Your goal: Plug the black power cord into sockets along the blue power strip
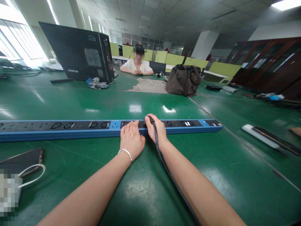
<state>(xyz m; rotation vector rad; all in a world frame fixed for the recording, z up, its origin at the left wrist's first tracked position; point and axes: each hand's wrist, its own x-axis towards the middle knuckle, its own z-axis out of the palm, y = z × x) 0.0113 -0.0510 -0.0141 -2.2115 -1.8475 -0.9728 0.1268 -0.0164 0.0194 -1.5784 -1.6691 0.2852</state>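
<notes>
A long blue power strip (pixel 70 135) with black sockets lies across the green table in front of me. My left hand (pixel 132 138) grips it near the middle, fingers laid over the socket face and thumb at the front side. Just to the right, my right hand (pixel 157 130) is closed around a black plug (pixel 148 120) at the socket face. How deep the plug sits in a socket is hidden by my fingers. From it a black power cord (pixel 164 166) runs down along my right forearm to the bottom edge.
A black computer tower (pixel 80 53) and gloves (pixel 97 83) stand at the back left. Across the table sits a person (pixel 136 66), beside a brown bag (pixel 180 80). A phone (pixel 23 160) lies at the near left; a white and black bar (pixel 261 136) lies at right.
</notes>
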